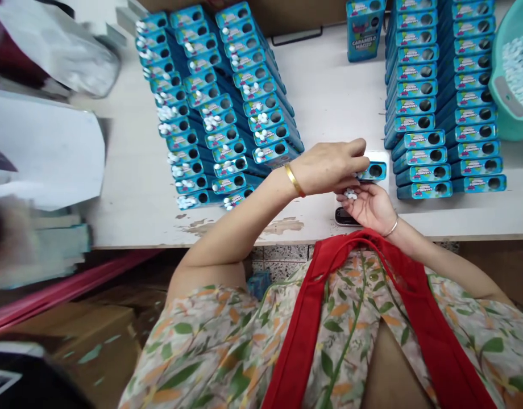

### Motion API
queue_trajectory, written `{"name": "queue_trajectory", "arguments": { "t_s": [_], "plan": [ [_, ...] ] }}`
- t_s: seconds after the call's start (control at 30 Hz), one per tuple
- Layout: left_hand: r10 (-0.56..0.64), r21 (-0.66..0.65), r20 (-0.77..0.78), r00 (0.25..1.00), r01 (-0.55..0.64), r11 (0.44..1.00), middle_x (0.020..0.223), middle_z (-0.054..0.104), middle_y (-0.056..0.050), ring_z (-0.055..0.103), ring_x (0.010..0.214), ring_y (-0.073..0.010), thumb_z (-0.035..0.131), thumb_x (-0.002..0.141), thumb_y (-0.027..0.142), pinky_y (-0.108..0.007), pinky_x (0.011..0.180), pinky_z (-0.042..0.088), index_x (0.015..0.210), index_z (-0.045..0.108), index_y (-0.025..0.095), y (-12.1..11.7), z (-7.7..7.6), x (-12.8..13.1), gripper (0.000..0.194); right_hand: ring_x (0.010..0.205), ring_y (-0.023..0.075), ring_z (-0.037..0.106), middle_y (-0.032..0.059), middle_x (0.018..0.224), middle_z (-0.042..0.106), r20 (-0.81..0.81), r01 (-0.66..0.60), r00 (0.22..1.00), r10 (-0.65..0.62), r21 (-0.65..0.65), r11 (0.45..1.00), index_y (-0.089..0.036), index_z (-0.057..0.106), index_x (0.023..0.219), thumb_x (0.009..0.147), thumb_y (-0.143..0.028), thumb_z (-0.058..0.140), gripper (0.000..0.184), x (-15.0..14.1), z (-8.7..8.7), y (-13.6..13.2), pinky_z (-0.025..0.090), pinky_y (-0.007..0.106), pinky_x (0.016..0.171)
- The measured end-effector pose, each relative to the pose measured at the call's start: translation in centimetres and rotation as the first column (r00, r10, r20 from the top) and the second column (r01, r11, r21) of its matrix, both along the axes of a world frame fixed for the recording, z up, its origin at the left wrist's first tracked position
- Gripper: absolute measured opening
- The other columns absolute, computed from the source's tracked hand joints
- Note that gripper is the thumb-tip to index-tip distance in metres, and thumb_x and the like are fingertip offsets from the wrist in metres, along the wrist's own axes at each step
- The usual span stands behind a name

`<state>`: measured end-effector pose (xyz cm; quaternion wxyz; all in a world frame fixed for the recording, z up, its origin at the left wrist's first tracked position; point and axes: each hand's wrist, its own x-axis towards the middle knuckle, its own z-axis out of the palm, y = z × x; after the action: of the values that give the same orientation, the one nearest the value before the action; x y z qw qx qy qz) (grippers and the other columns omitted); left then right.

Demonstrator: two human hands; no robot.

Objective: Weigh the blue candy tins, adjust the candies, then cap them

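My left hand (330, 166), with a gold bangle on the wrist, reaches across from the left. Its fingers are pinched on the left end of a small blue candy box (374, 170). That box lies flat on the white platform of a small scale (383, 156). Just below, my right hand (369, 209) is cupped palm up and holds a few white candies (351, 194) at its fingertips, right under the left hand.
Rows of blue boxes with white candies on top (219, 102) fill the table's left half. More rows with bare tops (444, 96) stand on the right. One box (364, 28) stands upright at the back. A teal basin of white candies (500, 85) is far right. Plastic bags (52, 142) lie at left.
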<state>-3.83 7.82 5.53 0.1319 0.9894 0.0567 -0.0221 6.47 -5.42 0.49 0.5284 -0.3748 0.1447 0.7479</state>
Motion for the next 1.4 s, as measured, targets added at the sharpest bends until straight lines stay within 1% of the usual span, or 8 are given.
{"name": "queue_trajectory", "arguments": {
  "t_s": [0.27, 0.5, 0.57, 0.7, 0.87, 1.1, 1.27, 1.4],
  "plan": [
    [-0.064, 0.025, -0.028, 0.998, 0.065, 0.998, 0.109, 0.062, -0.008, 0.063, 0.084, -0.0161, 0.057, 0.093, 0.028, -0.026, 0.064, 0.046, 0.106, 0.062, 0.018, 0.5, 0.4, 0.2, 0.016, 0.067, 0.0162, 0.066, 0.008, 0.077, 0.068, -0.058, 0.039, 0.997, -0.041, -0.035, 0.999, -0.015, 0.057, 0.09, 0.09, -0.016, 0.038, 0.019, -0.1, 0.4, 0.2, 0.054, 0.023, 0.057],
    [-0.13, -0.021, 0.05, 0.99, 0.131, 0.991, 0.107, 0.062, -0.007, 0.062, 0.085, -0.0153, 0.043, 0.101, 0.027, -0.025, 0.063, 0.045, 0.11, 0.059, 0.019, -2.6, 1.6, -1.3, 0.02, 0.05, 0.0111, 0.049, 0.0005, 0.061, 0.057, -0.096, 0.114, 0.987, -0.125, -0.111, 0.987, -0.016, 0.055, 0.085, 0.091, -0.013, 0.034, 0.022, -0.2, 1.0, 0.1, 0.047, 0.02, 0.048],
    [-0.077, -0.06, 0.11, 0.991, 0.084, 0.995, 0.108, 0.062, -0.007, 0.061, 0.09, -0.0162, 0.04, 0.103, 0.03, -0.026, 0.068, 0.048, 0.113, 0.058, 0.018, -3.0, 1.5, -1.7, 0.023, 0.046, 0.0094, 0.044, -0.0008, 0.058, 0.053, -0.104, 0.1, 0.988, -0.111, -0.104, 0.99, -0.016, 0.054, 0.081, 0.094, -0.014, 0.033, 0.024, -0.2, 1.0, -0.1, 0.045, 0.019, 0.045],
    [0.15, -0.076, 0.15, 0.977, -0.14, 0.987, 0.106, 0.061, -0.008, 0.059, 0.094, -0.02, 0.038, 0.103, 0.029, -0.034, 0.08, 0.048, 0.115, 0.057, 0.02, -2.2, 0.3, -1.7, 0.025, 0.058, 0.0114, 0.057, 0.0052, 0.068, 0.062, -0.12, 0.007, 0.993, -0.009, -0.021, 1.0, -0.014, 0.056, 0.082, 0.094, -0.019, 0.034, 0.026, 0.3, 0.9, -0.6, 0.048, 0.018, 0.049],
    [0.189, -0.113, 0.12, 0.975, -0.176, 0.978, 0.102, 0.062, -0.008, 0.057, 0.1, -0.025, 0.043, 0.101, 0.035, -0.043, 0.089, 0.044, 0.103, 0.062, 0.021, -1.9, -0.7, -0.9, 0.023, 0.063, 0.0114, 0.061, 0.0051, 0.073, 0.064, -0.031, -0.011, 0.999, 0.011, -0.01, 1.0, -0.015, 0.057, 0.084, 0.093, -0.02, 0.04, 0.02, 0.8, 0.9, -1.2, 0.051, 0.017, 0.051],
    [0.072, -0.206, 0.274, 0.959, -0.015, 0.978, 0.109, 0.067, -0.004, 0.063, 0.104, -0.0195, 0.044, 0.103, 0.039, -0.043, 0.093, 0.046, 0.109, 0.062, 0.023, -3.9, 1.3, -1.6, 0.026, 0.056, 0.0075, 0.052, -0.0011, 0.069, 0.057, 0.086, -0.019, 0.996, 0.015, 0.038, 0.999, -0.018, 0.056, 0.081, 0.096, -0.024, 0.048, 0.018, 1.7, 1.9, -2.2, 0.046, 0.015, 0.048],
    [0.468, -0.262, 0.515, 0.718, -0.388, 0.883, 0.092, 0.067, -0.003, 0.061, 0.093, -0.0143, 0.043, 0.106, 0.036, -0.036, 0.086, 0.051, 0.099, 0.06, 0.021, -2.8, 1.0, -4.3, 0.024, 0.061, 0.0083, 0.051, 0.0015, 0.077, 0.059, 0.348, -0.152, 0.926, 0.145, -0.006, 0.988, -0.02, 0.063, 0.089, 0.091, -0.032, 0.059, 0.013, 4.1, 2.7, -4.8, 0.038, 0.016, 0.044],
    [0.547, -0.256, 0.469, 0.693, -0.486, 0.835, 0.094, 0.065, -0.002, 0.056, 0.093, -0.013, 0.037, 0.107, 0.044, -0.033, 0.087, 0.05, 0.102, 0.056, 0.02, -2.4, -1.1, -6.1, 0.031, 0.065, 0.0079, 0.055, 0.0025, 0.082, 0.063, 0.426, -0.074, 0.9, 0.095, -0.065, 0.995, -0.02, 0.067, 0.09, 0.09, -0.029, 0.058, 0.013, 5.7, 2.7, -7.4, 0.045, 0.016, 0.051]
  ]
}}
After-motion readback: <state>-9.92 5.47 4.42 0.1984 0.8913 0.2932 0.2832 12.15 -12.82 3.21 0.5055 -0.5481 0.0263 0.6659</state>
